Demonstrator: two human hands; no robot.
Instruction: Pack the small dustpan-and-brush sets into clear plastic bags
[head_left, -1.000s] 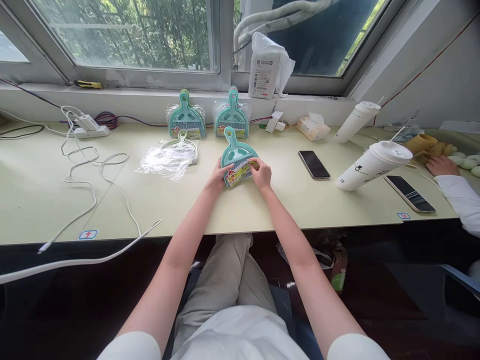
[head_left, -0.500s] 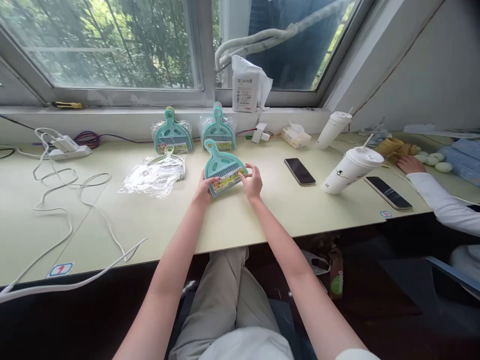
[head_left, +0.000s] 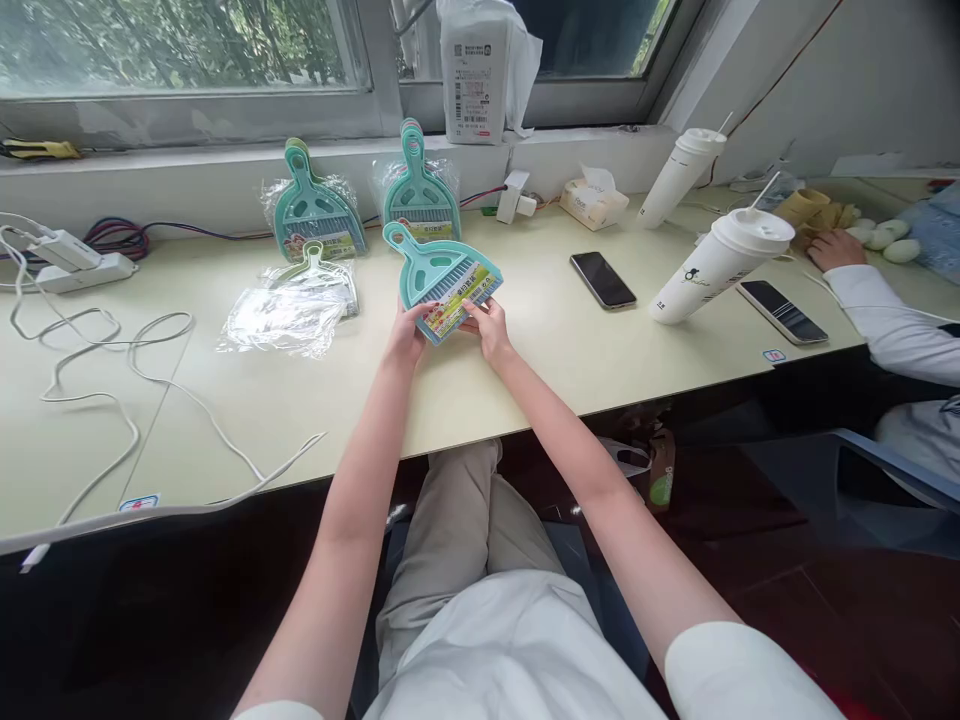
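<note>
A teal mini dustpan-and-brush set with a colourful label is lifted off the cream desk, handle pointing away. My left hand grips its near left corner and my right hand pinches its near right edge. Just left lies a clear plastic bag with another pale set on it. Two wrapped teal sets, one on the left and one on the right, lean upright against the window ledge behind.
A black phone, two white lidded cups, a second phone and a tissue pack sit to the right. White cables and a power strip lie left. Another person's hand and sleeve rest far right.
I have lifted the dustpan set off the desk and tilted it up; both hands now hold its near edge. The camera view has dipped lower.
</note>
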